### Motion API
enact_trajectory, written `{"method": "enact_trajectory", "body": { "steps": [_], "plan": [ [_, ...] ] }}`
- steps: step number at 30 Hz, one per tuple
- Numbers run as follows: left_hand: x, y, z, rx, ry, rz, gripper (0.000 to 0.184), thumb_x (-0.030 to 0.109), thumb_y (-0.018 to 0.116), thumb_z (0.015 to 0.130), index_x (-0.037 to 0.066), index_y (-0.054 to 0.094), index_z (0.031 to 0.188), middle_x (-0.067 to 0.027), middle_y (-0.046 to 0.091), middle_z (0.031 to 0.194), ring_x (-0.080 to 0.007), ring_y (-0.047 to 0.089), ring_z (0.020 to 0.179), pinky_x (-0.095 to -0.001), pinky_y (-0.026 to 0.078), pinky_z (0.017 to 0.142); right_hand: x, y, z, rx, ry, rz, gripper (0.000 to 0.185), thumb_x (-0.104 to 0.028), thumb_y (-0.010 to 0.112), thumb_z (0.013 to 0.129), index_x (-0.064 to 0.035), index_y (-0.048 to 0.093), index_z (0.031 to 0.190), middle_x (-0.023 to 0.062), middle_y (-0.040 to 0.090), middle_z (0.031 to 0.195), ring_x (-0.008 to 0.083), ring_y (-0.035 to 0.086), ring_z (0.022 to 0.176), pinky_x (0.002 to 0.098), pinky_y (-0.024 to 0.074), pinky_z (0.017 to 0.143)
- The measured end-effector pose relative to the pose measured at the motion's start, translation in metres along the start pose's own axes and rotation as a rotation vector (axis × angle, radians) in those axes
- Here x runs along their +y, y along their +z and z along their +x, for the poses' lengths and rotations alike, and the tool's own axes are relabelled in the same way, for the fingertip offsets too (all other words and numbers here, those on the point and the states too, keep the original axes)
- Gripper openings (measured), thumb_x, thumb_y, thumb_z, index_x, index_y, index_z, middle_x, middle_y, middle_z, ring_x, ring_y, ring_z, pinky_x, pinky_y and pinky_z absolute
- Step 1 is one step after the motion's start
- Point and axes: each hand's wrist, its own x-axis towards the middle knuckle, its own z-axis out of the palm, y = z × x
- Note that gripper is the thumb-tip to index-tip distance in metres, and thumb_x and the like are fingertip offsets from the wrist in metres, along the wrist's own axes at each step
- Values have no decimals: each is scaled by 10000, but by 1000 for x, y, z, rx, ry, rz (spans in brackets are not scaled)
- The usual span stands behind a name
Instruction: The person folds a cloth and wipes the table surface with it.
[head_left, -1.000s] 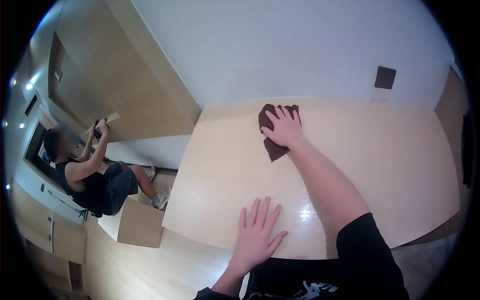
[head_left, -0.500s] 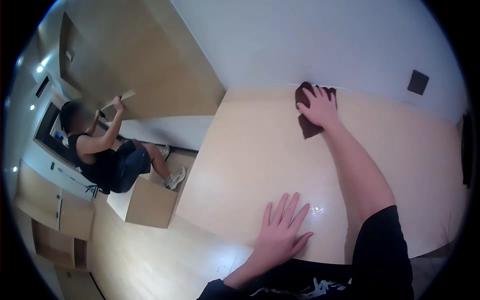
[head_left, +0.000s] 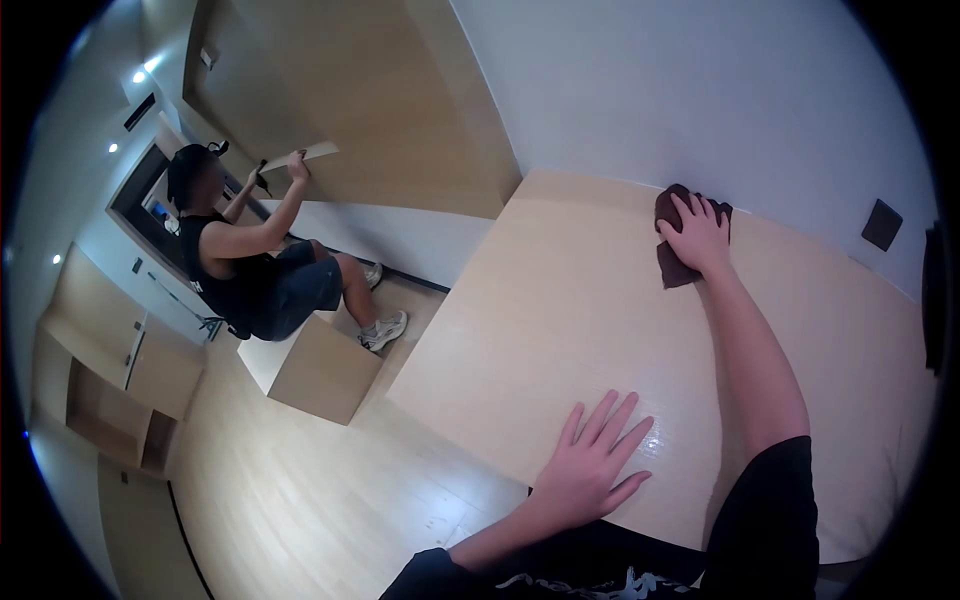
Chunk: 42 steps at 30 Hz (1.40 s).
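A dark brown cloth [head_left: 680, 268] lies bunched on the pale wood tabletop [head_left: 560, 270], close to the wall edge. My right hand [head_left: 700, 238] presses down over it from above, fingers spread across the fabric and arm stretched forward. Nearer my body, my left hand [head_left: 590, 470] rests on the tabletop by its near edge, with nothing in it and its fingers spread. A bright reflection shows on the surface just beside its fingertips.
A white wall [head_left: 680, 90] with a dark wall plate [head_left: 882, 225] borders the tabletop. On the left, another person [head_left: 250, 240] sits on a wooden box [head_left: 325, 370], arms raised at a wood panel [head_left: 350, 110]. Beyond are cabinets [head_left: 110, 370] and pale flooring [head_left: 260, 480].
My view has turned, so the room and tabletop appear farther right. The right hand stays on the cloth near the wall, and the left hand remains flat on the tabletop.
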Motion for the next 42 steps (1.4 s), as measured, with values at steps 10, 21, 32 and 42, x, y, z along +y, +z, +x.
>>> {"method": "enact_trajectory", "body": {
  "steps": [10, 21, 32, 42],
  "plan": [
    [-4, 2, -1, -55, -13, 34, 584, 407, 607, 899, 112, 473, 1385, -154, 367, 1498, -351, 292, 1410, -562, 224, 1127, 8, 2, -8, 54, -88, 41, 687, -547, 483, 891, -177, 391, 1463, 120, 331, 1536, 288, 259, 1439, 524, 169, 1171],
    [-6, 0, 17, -24, -32, 1, 573, 381, 657, 860, 97, 522, 1339, -162, 397, 1478, -372, 337, 1382, -573, 240, 1103, 42, -30, -109, 29, -466, 125, 576, -359, 510, 926, -68, 428, 1416, 207, 399, 1463, 360, 333, 1386, 470, 221, 1167],
    [-4, 12, 28, -124, -5, 23, 616, 385, 683, 827, 91, 511, 1340, -203, 363, 1479, -431, 311, 1375, -632, 217, 1077, 77, -89, -230, -249, -685, 159, 578, -371, 586, 893, -110, 472, 1396, 194, 385, 1476, 363, 358, 1377, 539, 258, 1140],
    [11, 32, 38, -72, -28, 15, 622, 337, 728, 786, 82, 527, 1316, -217, 406, 1447, -447, 324, 1372, -646, 235, 1060, 123, -12, -29, 10, -366, 53, 570, -424, 444, 963, -106, 412, 1435, 175, 382, 1491, 315, 294, 1415, 439, 202, 1174]
  ]
}}
